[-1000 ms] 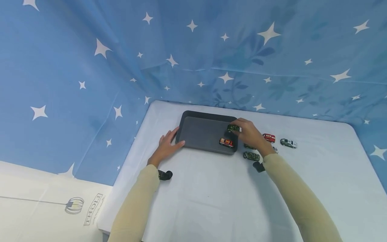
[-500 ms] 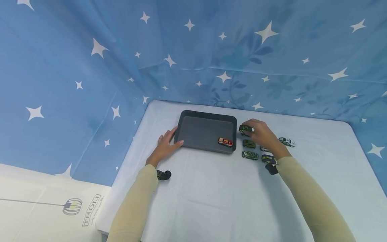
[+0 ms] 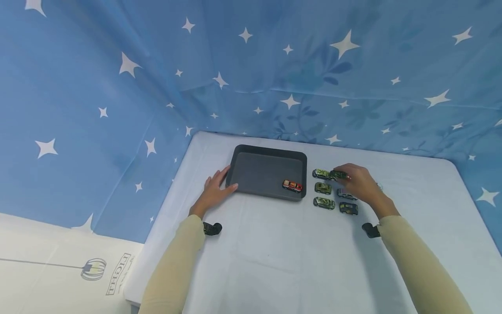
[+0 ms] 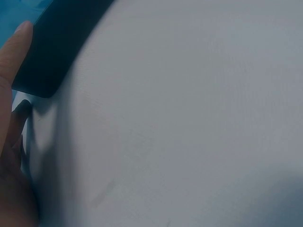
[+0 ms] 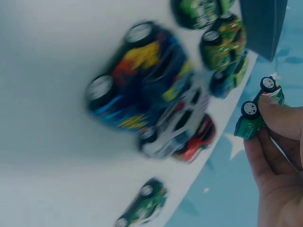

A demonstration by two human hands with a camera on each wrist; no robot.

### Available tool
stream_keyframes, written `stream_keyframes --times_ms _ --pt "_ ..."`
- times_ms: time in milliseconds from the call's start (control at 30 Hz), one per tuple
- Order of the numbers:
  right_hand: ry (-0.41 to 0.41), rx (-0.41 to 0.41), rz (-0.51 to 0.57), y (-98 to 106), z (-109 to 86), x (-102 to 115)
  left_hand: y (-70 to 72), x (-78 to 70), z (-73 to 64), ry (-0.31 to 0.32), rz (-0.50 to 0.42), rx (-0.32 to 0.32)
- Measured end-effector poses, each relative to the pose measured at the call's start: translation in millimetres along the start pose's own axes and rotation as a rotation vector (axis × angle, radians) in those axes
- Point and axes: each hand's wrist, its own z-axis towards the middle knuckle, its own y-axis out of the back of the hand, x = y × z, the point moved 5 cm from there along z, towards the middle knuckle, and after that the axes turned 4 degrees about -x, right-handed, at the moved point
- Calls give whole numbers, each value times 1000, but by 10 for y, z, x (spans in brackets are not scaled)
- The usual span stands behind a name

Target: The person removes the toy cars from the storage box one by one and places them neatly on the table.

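Note:
My right hand point(image 3: 358, 183) pinches a green toy car point(image 3: 339, 175) between thumb and fingers, to the right of the tray. In the right wrist view the same toy car shows side-on, lifted up, its white-hubbed wheels visible. My left hand point(image 3: 213, 192), fingers spread, touches the left end of a dark grey tray point(image 3: 264, 169). In the left wrist view the thumb point(image 4: 16, 49) lies against the tray's side. An orange-red toy car point(image 3: 292, 186) sits in the tray's near right corner.
Right of the tray stand green toy cars point(image 3: 323, 188), a silver one point(image 3: 347, 194) and a dark blue one point(image 3: 349, 208). A red toy car point(image 5: 196, 142) and a white-green one point(image 5: 144, 203) show in the right wrist view. Blue starry cloth point(image 3: 290, 78) rises behind the table.
My right hand has carried the green toy car from above the tray's right end out past its rim and further right. The left hand has stayed at the tray.

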Motion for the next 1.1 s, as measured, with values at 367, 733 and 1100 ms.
stream_keyframes --times_ms 367,733,1100 --pt "-61 -10 -64 161 -322 -280 -37 -14 7 3 6 1" --pt "-132 -28 -88 283 -562 -459 -11 4 -8 23 -13 6" --pt "-238 33 -102 313 -738 -646 -24 -8 24 -9 3 8"
